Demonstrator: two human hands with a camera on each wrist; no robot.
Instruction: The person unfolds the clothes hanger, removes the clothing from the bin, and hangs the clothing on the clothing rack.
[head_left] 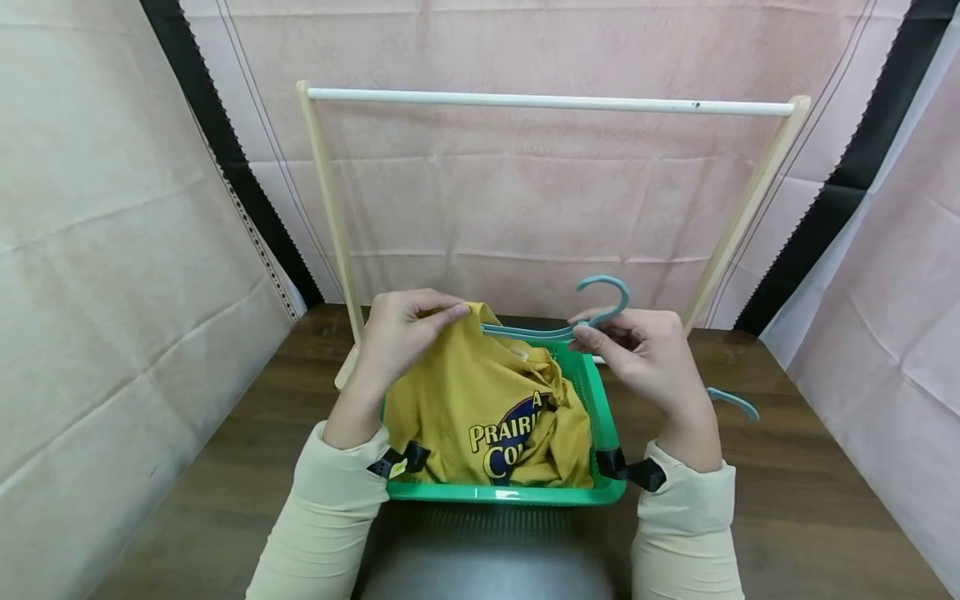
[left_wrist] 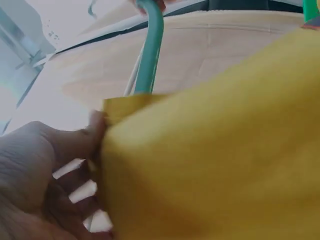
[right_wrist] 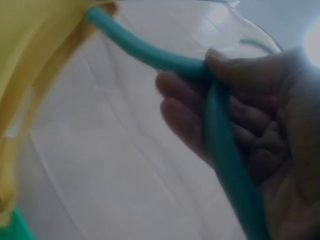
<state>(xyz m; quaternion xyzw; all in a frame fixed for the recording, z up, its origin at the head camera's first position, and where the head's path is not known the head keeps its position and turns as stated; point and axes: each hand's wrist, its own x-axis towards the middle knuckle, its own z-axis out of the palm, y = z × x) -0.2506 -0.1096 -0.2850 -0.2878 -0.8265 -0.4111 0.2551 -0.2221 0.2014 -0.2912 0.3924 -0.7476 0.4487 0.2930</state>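
My left hand [head_left: 411, 329] pinches the top edge of a yellow T-shirt [head_left: 442, 400] between thumb and fingers. The shirt has a dark blue printed patch with lettering on its front. With thumb and fingers, my right hand [head_left: 647, 350] grips a blue clothes hanger [head_left: 525, 332] just below its hook. In the left wrist view, one arm of the hanger [left_wrist: 150, 55] passes under the shirt's raised edge, and its tip is hidden by the cloth. The right wrist view shows the other hanger arm [right_wrist: 220, 120] running across my palm. Most of the shirt lies in a green basket [head_left: 502, 494].
Behind the basket stands a rack with a white top rail [head_left: 525, 99] and pale side posts [head_left: 327, 183]. A blue curved end [head_left: 737, 402] shows beyond my right wrist. The brown wooden table [head_left: 795, 483] is enclosed by pale cloth walls [head_left: 112, 250].
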